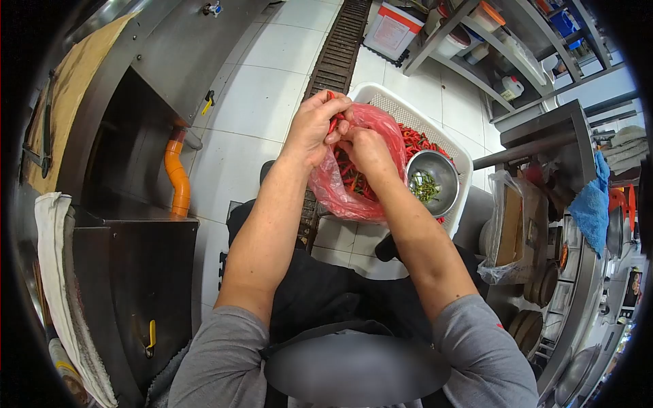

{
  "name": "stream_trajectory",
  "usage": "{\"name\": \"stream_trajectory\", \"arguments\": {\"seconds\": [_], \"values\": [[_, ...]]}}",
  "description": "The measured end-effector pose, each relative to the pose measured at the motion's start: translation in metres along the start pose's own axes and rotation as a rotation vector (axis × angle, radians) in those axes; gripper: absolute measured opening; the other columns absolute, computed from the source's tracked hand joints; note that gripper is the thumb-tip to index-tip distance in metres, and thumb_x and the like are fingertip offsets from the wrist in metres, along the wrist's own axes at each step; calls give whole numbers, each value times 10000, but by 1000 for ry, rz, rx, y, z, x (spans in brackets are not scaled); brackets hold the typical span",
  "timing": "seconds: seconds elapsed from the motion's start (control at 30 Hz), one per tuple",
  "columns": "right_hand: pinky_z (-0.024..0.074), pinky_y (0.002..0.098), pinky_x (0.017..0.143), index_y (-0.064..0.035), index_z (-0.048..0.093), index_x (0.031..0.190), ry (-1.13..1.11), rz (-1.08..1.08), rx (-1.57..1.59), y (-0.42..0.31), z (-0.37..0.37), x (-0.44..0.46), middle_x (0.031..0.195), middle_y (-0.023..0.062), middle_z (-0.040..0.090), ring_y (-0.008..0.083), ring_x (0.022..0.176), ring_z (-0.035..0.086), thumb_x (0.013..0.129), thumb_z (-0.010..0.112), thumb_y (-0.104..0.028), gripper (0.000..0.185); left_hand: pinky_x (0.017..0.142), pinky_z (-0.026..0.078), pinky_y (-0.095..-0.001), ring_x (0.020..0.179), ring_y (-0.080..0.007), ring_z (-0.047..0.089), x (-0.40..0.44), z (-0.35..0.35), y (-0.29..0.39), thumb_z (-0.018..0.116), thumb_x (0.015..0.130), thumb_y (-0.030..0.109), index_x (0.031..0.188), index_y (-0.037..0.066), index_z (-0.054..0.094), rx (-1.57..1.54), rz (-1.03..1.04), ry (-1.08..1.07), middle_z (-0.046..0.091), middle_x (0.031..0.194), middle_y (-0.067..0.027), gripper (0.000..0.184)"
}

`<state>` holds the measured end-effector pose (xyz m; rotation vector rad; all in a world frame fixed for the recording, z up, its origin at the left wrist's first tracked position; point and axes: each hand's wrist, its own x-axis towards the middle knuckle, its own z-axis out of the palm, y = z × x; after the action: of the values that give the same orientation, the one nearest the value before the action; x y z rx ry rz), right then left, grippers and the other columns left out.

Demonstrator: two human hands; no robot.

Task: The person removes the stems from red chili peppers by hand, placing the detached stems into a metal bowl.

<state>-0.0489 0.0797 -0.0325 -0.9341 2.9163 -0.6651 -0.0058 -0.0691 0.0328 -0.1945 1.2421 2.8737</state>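
Observation:
My left hand (314, 128) is closed around a few red chili peppers (333, 123), above the far left rim of a red plastic bag (381, 121). Against it, my right hand (369, 151) has its fingers bent into a pinch; what lies between them is hidden. More red chilies (355, 182) fill the bag below both hands. Beside the bag, a steel bowl (445, 178) holds green stem pieces (423, 185). It sits on loose red chilies (420, 141) inside a white plastic basket (464, 160).
A floor drain grate (340, 47) runs past the basket. On the left stand a steel cabinet (129, 272) and an orange pipe (177, 178). A lidded white bin (393, 32) is ahead, with a metal shelf (503, 51) at upper right. A plastic-lined box (513, 221) is on the right.

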Motion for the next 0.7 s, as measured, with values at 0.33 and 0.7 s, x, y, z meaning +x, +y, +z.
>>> {"name": "stream_trajectory", "arguments": {"seconds": [0.33,0.7], "values": [[431,274,507,22,688,858,103,421,620,34,-76,-66,620,38,617,93,521,549,871,714,-182,206,397,311,-173,508,-51,491,-1,6,-10,618,909,119,908,45,583,271,-41,-38,587,716,-15,82],[399,221,437,7,678,865,77,460,809,30,-106,-83,606,2,598,67,489,546,865,730,-218,231,637,495,-291,690,-122,606,-7,10,-62,703,873,215,981,2,669,998,123,-512,678,795,-39,241]]}}
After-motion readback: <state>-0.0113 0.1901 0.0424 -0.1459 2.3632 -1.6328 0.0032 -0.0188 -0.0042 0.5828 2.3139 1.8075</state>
